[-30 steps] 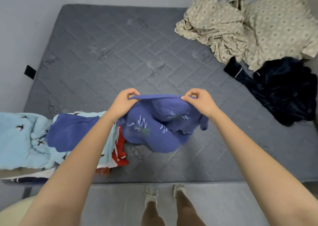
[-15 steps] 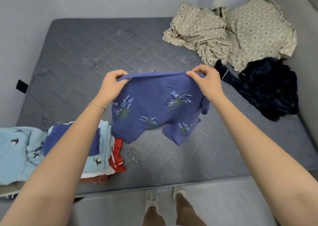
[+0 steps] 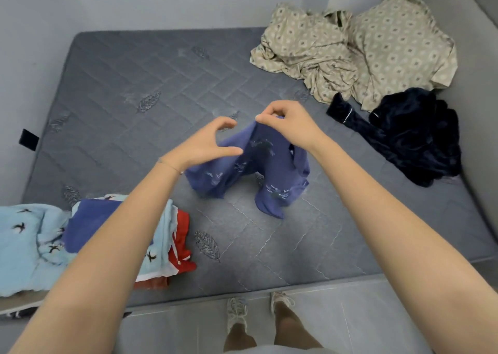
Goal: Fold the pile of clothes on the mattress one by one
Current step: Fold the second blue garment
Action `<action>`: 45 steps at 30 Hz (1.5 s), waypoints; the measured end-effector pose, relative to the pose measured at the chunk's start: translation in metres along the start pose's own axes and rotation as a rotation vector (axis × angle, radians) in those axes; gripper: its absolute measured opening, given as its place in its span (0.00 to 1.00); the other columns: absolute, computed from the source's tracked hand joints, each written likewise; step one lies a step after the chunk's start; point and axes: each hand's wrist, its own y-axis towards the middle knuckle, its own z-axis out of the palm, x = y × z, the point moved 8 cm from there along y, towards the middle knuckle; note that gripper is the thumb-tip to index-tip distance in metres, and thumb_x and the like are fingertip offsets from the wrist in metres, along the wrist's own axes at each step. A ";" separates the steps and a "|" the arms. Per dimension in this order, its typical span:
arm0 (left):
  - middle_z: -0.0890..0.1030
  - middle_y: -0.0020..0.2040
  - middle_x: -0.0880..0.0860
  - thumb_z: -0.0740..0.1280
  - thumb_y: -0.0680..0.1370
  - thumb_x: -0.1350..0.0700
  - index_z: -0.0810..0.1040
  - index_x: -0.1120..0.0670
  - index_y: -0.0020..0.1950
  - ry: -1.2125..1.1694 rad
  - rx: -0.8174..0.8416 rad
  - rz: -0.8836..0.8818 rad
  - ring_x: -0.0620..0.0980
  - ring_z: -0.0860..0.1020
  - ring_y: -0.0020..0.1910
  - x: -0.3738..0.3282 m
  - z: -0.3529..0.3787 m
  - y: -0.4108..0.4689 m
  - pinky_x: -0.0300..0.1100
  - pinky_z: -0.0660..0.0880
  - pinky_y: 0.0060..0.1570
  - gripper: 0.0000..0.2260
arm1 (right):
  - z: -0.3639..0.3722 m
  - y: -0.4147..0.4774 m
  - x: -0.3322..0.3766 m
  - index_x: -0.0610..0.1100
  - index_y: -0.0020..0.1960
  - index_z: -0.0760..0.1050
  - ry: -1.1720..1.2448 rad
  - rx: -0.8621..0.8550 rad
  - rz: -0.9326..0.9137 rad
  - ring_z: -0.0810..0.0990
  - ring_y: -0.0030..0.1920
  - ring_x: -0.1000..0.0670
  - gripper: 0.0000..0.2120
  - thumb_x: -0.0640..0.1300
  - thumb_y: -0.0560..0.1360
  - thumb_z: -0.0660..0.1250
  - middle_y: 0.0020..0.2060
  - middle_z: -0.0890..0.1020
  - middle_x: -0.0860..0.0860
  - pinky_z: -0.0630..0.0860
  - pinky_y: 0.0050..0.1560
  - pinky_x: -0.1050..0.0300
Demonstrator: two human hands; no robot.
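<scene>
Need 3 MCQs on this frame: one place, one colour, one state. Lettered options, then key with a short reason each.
1. Where does the beige patterned cloth lie?
A. Far right corner of the mattress
B. Near left edge
C. On the floor

2. What colour is the garment that the right hand pinches?
A. Red
B. Beige
C. Blue-violet

3. What is the left hand doing?
A. Pinching the garment
B. Fingers spread, gripping nothing
C. Pressing flat on the mattress

Key: 1 A, it is crumpled at the far right; 2 C, blue-violet with small floral prints; 3 B, bare mattress shows between its thumb and fingers.
</scene>
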 end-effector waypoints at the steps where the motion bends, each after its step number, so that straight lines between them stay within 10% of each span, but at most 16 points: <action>1: 0.71 0.66 0.45 0.77 0.71 0.52 0.68 0.54 0.69 -0.077 0.013 0.010 0.41 0.69 0.66 -0.008 0.013 0.004 0.34 0.63 0.66 0.31 | 0.008 0.001 0.001 0.43 0.39 0.78 0.004 0.022 0.000 0.70 0.29 0.64 0.07 0.43 0.75 0.70 0.27 0.74 0.59 0.65 0.35 0.72; 4: 0.73 0.67 0.45 0.77 0.71 0.54 0.67 0.51 0.71 -0.230 0.057 -0.035 0.40 0.70 0.67 -0.022 0.050 0.015 0.33 0.65 0.65 0.32 | 0.024 -0.001 0.000 0.45 0.37 0.75 0.068 0.039 0.014 0.70 0.26 0.63 0.09 0.42 0.75 0.71 0.23 0.74 0.60 0.64 0.32 0.71; 9: 0.74 0.36 0.53 0.71 0.75 0.62 0.78 0.66 0.46 -0.239 -0.036 -0.097 0.47 0.70 0.39 -0.021 0.062 0.024 0.37 0.67 0.36 0.07 | 0.024 -0.010 -0.027 0.43 0.46 0.72 0.264 0.015 0.099 0.75 0.28 0.61 0.08 0.38 0.74 0.71 0.27 0.78 0.54 0.71 0.35 0.69; 19: 0.75 0.42 0.57 0.64 0.77 0.66 0.76 0.73 0.49 -0.353 0.011 -0.081 0.50 0.71 0.43 -0.036 0.040 0.017 0.46 0.69 0.46 0.09 | 0.051 -0.070 -0.139 0.57 0.75 0.58 0.128 0.299 0.294 0.63 0.71 0.58 0.45 0.48 0.66 0.79 0.71 0.66 0.57 0.64 0.67 0.60; 25: 0.77 0.44 0.58 0.64 0.78 0.66 0.77 0.71 0.52 -0.363 0.087 -0.090 0.50 0.73 0.45 -0.035 0.039 0.012 0.44 0.70 0.47 0.08 | 0.060 -0.049 -0.138 0.44 0.41 0.76 0.289 0.083 0.305 0.70 0.30 0.64 0.06 0.37 0.74 0.71 0.31 0.76 0.60 0.67 0.34 0.72; 28: 0.80 0.49 0.53 0.69 0.77 0.64 0.79 0.64 0.56 -0.218 0.207 -0.173 0.47 0.75 0.49 -0.016 0.039 0.004 0.36 0.72 0.49 0.09 | 0.051 -0.044 -0.131 0.26 0.45 0.73 0.266 0.014 0.241 0.66 0.40 0.52 0.09 0.34 0.76 0.68 0.37 0.70 0.46 0.65 0.40 0.58; 31: 0.78 0.60 0.43 0.72 0.75 0.54 0.75 0.51 0.64 -0.063 0.549 -0.349 0.42 0.75 0.59 0.013 0.057 -0.017 0.35 0.70 0.59 0.18 | 0.042 -0.045 -0.123 0.30 0.42 0.73 0.197 -0.025 0.190 0.65 0.38 0.52 0.05 0.31 0.74 0.66 0.35 0.70 0.45 0.63 0.38 0.57; 37: 0.69 0.68 0.48 0.73 0.73 0.50 0.63 0.53 0.73 -0.144 0.222 -0.296 0.44 0.66 0.69 0.017 0.071 0.000 0.37 0.62 0.67 0.32 | 0.053 -0.045 -0.105 0.42 0.42 0.78 0.040 0.042 0.088 0.73 0.37 0.55 0.06 0.32 0.70 0.68 0.36 0.79 0.52 0.68 0.39 0.67; 41: 0.79 0.49 0.53 0.72 0.75 0.52 0.74 0.57 0.56 -0.209 0.241 -0.287 0.46 0.77 0.49 0.007 0.104 0.010 0.38 0.73 0.50 0.15 | 0.060 -0.046 -0.104 0.47 0.42 0.66 0.100 0.051 0.078 0.64 0.28 0.58 0.13 0.39 0.71 0.72 0.28 0.70 0.53 0.62 0.31 0.64; 45: 0.72 0.36 0.55 0.69 0.78 0.54 0.75 0.59 0.43 -0.186 0.248 -0.262 0.47 0.67 0.35 0.006 0.112 0.015 0.37 0.63 0.33 0.10 | 0.062 -0.050 -0.114 0.46 0.47 0.63 0.091 0.057 0.067 0.65 0.29 0.59 0.19 0.39 0.69 0.74 0.30 0.68 0.55 0.64 0.32 0.66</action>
